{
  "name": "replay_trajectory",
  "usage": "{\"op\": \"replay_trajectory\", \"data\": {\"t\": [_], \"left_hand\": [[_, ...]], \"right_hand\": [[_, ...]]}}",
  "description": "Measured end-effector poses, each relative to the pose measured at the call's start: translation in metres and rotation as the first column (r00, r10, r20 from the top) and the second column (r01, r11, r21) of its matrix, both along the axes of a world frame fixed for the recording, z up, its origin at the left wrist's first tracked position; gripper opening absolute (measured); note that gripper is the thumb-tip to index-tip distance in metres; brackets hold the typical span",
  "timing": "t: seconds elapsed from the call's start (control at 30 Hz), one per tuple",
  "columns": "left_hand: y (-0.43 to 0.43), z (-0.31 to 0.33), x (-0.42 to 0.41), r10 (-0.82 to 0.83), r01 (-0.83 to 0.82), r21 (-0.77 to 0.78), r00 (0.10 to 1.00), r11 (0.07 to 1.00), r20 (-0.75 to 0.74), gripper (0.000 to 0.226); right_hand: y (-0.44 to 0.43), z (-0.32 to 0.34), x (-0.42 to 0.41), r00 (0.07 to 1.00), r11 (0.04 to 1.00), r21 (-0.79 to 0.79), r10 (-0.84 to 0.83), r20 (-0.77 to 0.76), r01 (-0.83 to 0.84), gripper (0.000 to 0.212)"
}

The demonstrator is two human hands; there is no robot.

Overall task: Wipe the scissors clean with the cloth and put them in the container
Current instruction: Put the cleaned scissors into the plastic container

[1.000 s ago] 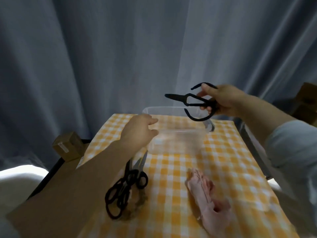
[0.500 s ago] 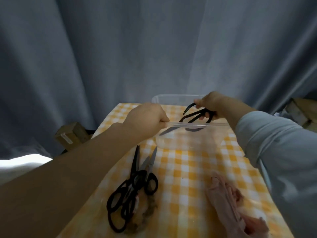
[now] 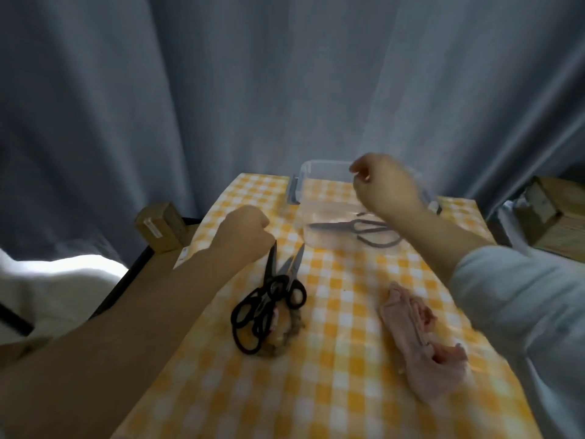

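- Scissors with black handles, several pairs, lie in a tangled heap of scissors (image 3: 269,299) on the near-left part of the table. Their blades point away toward the container and their handle loops are nearest the person. A brownish smear shows on the cloth under the loops.
- One more pair, the black scissors (image 3: 357,231), lies flat on the floor of the clear plastic container (image 3: 296,191) at the far end of the table, blades closed and pointing left. I judge that pair done and the heap yet to be wiped.
- Handling, as a judgement: these are stiff metal tools, fairly heavy for their size, with sharp blades that may be greasy. The loops are interlocked, so a pair is best taken by its handle loops and teased free of the others, not dragged by the blades.
- Left hand (image 3: 243,236) hovers just beyond the blade tips of the heap, its fingers curled into a fist with nothing visibly in it. Whether a knuckle touches the longest tip cannot be told.
- Right hand (image 3: 386,188) hangs over the container, above the handles of the pair inside, its fingers loosely curled and empty.
- Pink cloth (image 3: 418,340) lies crumpled on the near-right part of the table, apart from the heap, with neither hand on it. It looks soft and limp, easy to bunch round a blade.
- Yellow-checked tablecloth (image 3: 342,391) covers the table under all of this.
- Off the table's left edge stands a small cardboard box (image 3: 160,226), and at the far right a wooden box (image 3: 554,213). A grey curtain (image 3: 253,90) hangs behind.
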State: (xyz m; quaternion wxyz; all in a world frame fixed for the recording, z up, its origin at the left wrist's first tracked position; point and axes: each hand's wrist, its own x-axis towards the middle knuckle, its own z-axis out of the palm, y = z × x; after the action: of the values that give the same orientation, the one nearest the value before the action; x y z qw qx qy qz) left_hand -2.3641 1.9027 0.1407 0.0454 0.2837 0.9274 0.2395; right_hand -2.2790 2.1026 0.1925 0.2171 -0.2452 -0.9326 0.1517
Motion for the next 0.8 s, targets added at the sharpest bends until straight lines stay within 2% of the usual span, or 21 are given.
{"op": "replay_trajectory", "data": {"t": [0.07, 0.13, 0.2, 0.27, 0.33, 0.4, 0.47, 0.53, 0.63, 0.73, 0.8], "left_hand": [[-0.012, -0.012, 0.007, 0.027, -0.024, -0.059, 0.998, 0.998, 0.063, 0.035], [-0.021, -0.024, 0.014, 0.037, -0.025, -0.107, 0.993, 0.994, 0.111, 0.035], [-0.026, -0.028, 0.023, 0.053, -0.028, -0.154, 0.985, 0.988, 0.163, 0.034], [-0.03, -0.029, 0.033, 0.028, 0.022, -0.2, 0.969, 0.98, 0.244, 0.044], [-0.034, -0.028, 0.043, -0.01, 0.095, -0.235, 0.94, 0.967, 0.34, 0.048], [-0.036, -0.03, 0.052, -0.049, 0.157, -0.244, 0.916, 0.957, 0.398, 0.046], [-0.037, -0.034, 0.059, -0.091, 0.207, -0.274, 0.919, 0.939, 0.383, 0.044], [-0.039, -0.039, 0.063, -0.121, 0.217, -0.327, 0.949, 0.92, 0.291, 0.044], [-0.041, -0.039, 0.062, -0.117, 0.186, -0.329, 0.968, 0.926, 0.22, 0.038], [-0.042, -0.033, 0.059, -0.065, 0.161, -0.32, 0.955, 0.934, 0.289, 0.035], [-0.043, -0.029, 0.06, -0.021, 0.124, -0.263, 0.931, 0.957, 0.363, 0.035]], "right_hand": [[-0.043, -0.006, 0.016, 0.983, 0.982, -0.117, 0.16, 0.093, -0.149, 0.024], [-0.076, -0.022, 0.026, 0.902, 0.939, -0.285, 0.285, 0.326, -0.194, 0.023], [-0.098, -0.044, 0.026, 0.819, 0.924, -0.343, 0.327, 0.472, -0.171, 0.035], [-0.11, -0.067, 0.02, 0.808, 0.933, -0.341, 0.287, 0.514, -0.115, 0.049], [-0.119, -0.082, 0.013, 0.826, 0.936, -0.353, 0.21, 0.523, -0.014, 0.065], [-0.124, -0.088, 0.009, 0.825, 0.931, -0.364, 0.187, 0.534, 0.025, 0.066], [-0.124, -0.088, 0.009, 0.829, 0.913, -0.408, 0.225, 0.512, 0.004, 0.049], [-0.121, -0.081, 0.014, 0.852, 0.882, -0.472, 0.245, 0.462, 0.003, 0.034], [-0.115, -0.069, 0.03, 0.905, 0.764, -0.643, 0.233, 0.356, 0.057, 0.032], [-0.114, -0.067, 0.049, 0.938, 0.619, -0.781, 0.214, 0.271, 0.084, 0.022], [-0.116, -0.068, 0.057, 0.954, 0.516, -0.85, 0.19, 0.234, 0.106, 0.009]]}}
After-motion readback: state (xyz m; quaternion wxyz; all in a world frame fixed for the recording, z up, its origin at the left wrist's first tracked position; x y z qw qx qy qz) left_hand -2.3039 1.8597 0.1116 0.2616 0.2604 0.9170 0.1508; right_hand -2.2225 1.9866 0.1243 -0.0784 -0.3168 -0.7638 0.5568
